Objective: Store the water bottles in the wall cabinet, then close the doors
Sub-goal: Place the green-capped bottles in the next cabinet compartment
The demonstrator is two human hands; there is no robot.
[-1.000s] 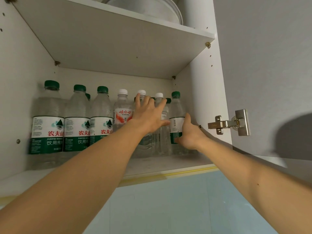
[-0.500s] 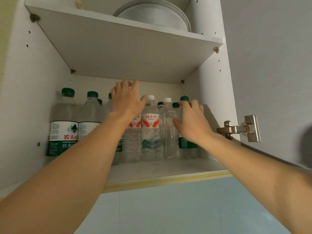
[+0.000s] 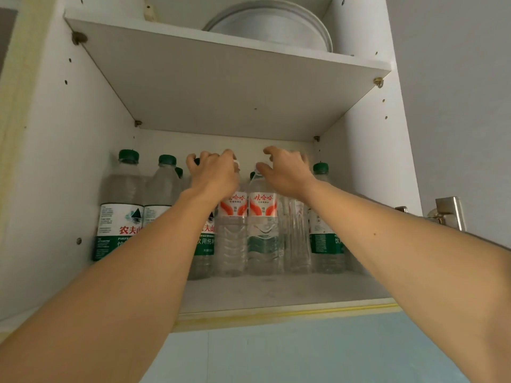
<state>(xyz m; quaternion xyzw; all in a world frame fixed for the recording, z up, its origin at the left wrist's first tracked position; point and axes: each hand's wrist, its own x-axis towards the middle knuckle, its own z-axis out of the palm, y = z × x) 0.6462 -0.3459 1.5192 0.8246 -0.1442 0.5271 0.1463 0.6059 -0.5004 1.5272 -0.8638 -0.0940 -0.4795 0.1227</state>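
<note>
Several water bottles stand in a row on the lower shelf (image 3: pixel 276 291) of the open wall cabinet. Green-capped, green-label bottles (image 3: pixel 121 211) are at the left, and one more green-label bottle (image 3: pixel 323 233) is at the far right. Two red-label bottles (image 3: pixel 262 208) stand in the middle. My left hand (image 3: pixel 213 178) curls over the bottle tops left of centre, a white cap showing at its thumb. My right hand (image 3: pixel 287 172) curls over the top of the right red-label bottle, thumb against its neck. Both hands hide the caps beneath them.
The upper shelf (image 3: pixel 221 87) carries a round grey dish (image 3: pixel 276 26). The right cabinet door (image 3: pixel 456 106) stands open, its metal hinge (image 3: pixel 445 214) just beyond my right forearm. The left cabinet wall (image 3: pixel 55 161) is close to the leftmost bottle. Pale blue wall lies below the cabinet.
Both hands rose from the bottles' bodies to their tops, and their fingers curled. The right hand shifted left from the far-right bottle. The view has tilted upward.
</note>
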